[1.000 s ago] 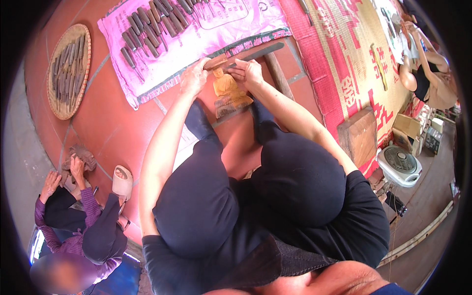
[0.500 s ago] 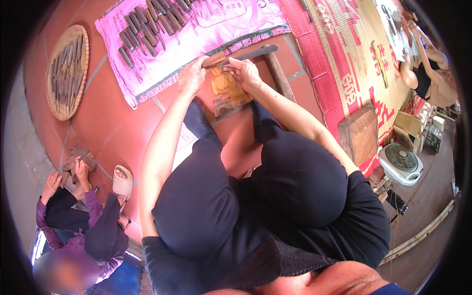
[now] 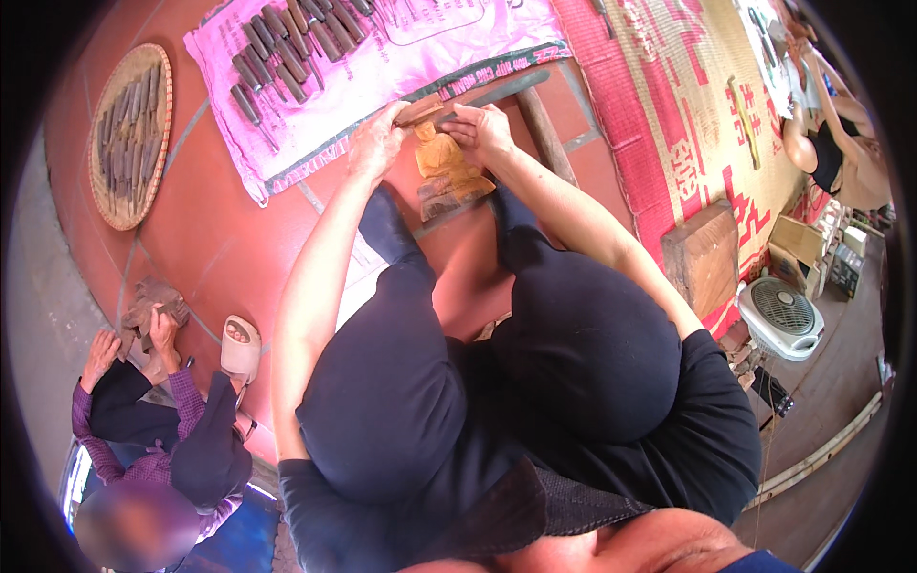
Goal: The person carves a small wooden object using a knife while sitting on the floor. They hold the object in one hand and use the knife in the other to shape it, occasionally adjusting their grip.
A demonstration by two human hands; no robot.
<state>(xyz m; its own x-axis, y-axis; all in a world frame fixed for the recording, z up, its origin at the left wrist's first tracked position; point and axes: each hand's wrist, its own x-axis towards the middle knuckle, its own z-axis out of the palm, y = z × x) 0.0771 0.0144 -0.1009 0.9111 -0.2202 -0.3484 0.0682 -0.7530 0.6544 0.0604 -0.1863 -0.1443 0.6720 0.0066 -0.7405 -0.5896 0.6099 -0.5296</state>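
Note:
Between my lower legs stands a yellowish wooden carving of a seated figure (image 3: 439, 158), on a darker, rough base. My left hand (image 3: 375, 145) is closed on a brown wooden block (image 3: 420, 110) just above the figure's head. On the other side, my right hand (image 3: 489, 130) has its fingers bent together beside the head, level with the block. Whatever those fingers hold is too small to make out. A long dark flat bar (image 3: 516, 88) extends behind my right hand; I cannot tell whether the hand touches it.
Wooden-handled carving tools (image 3: 291, 48) lie on a pink sheet (image 3: 382, 76) ahead, more in a round basket (image 3: 99, 191) at left. A wooden beam (image 3: 547, 138) lies right of the carving. Farther right are a patterned mat (image 3: 659, 124), a wooden board (image 3: 704, 258), a fan (image 3: 781, 310). Two other people sit nearby.
My right hand's fingers have drawn closer together and the hand has shifted slightly right. The block in my left hand is tilted a little differently above the carving.

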